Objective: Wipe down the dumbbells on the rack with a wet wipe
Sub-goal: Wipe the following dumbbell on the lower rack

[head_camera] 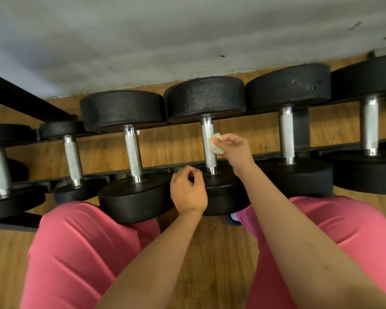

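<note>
My right hand (234,150) pinches the wadded wet wipe (216,144) between thumb and fingertips, and the wipe presses against the right side of the knurled handle (208,141) of the dumbbell (205,98) straight ahead of those fingers. My left hand (188,190) sits lower, just left of that handle's near end, fingers curled in over the near head (223,192); whether they grip anything I cannot tell. More dumbbells (133,152) lie on the rack (161,168) to either side of my fingers
</note>
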The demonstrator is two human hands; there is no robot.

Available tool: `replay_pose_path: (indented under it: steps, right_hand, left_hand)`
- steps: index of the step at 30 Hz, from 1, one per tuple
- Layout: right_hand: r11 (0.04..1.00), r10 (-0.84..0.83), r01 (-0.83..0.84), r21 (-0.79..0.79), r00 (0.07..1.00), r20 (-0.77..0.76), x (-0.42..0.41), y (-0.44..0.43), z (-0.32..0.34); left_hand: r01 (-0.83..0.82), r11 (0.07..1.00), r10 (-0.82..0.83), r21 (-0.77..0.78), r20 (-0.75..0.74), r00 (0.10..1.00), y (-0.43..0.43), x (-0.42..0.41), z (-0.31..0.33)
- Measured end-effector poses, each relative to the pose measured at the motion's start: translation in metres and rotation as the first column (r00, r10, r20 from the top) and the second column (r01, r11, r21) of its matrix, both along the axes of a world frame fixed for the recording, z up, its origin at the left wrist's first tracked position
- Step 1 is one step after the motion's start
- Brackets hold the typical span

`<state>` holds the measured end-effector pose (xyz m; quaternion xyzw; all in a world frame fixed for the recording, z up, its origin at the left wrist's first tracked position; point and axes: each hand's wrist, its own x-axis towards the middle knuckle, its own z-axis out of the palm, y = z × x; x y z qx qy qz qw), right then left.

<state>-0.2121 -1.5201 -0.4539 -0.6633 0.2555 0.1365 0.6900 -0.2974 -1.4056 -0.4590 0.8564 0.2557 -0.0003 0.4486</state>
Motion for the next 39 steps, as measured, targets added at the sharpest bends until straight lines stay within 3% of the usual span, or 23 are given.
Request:
replay_pose_path:
  steps: [6, 11, 18, 23, 28, 35, 39]
  right_hand:
    - [0.961, 0.220, -0.239, -0.138, 0.965, -0.139, -0.007, -0.017, -0.003]
    - [0.812, 0.434, -0.499, -0.303, 0.863, -0.257, -0.012, -0.021, 0.000]
    - [0.676, 0.480, -0.516, -0.525, 0.850, -0.217, -0.020, -0.018, 0.005]
    - [0.816, 0.440, -0.406, -0.412, 0.898, -0.014, -0.043, -0.018, 0.021]
    - [0.944, 0.290, -0.244, -0.224, 0.935, 0.204, -0.060, -0.012, 0.050]
    - [0.931, 0.323, -0.356, 0.077, 0.904, 0.281, -0.090, -0.006, 0.096]
    - [0.956, 0.216, -0.262, 0.132, 0.933, 0.288, -0.102, 0.004, 0.109]
  left_hand:
    - [0.006, 1.000, -0.006, -0.007, -0.011, 1.000, 0.000, -0.001, 0.001]
    - [0.011, 1.000, -0.011, 0.003, -0.016, 1.000, 0.001, -0.002, 0.001]
    - [-0.007, 1.000, 0.007, 0.019, -0.030, 1.000, -0.001, 0.001, 0.006]
    - [0.097, 0.993, -0.104, -0.069, -0.100, 0.990, 0.005, 0.002, 0.012]
    - [0.138, 0.847, -0.190, -0.513, -0.050, 0.981, 0.031, -0.001, 0.048]
    - [0.292, 0.665, -0.263, -0.687, 0.151, 0.953, 0.038, -0.023, 0.120]
    - [0.299, 0.673, -0.207, -0.677, 0.215, 0.954, 0.037, -0.036, 0.141]
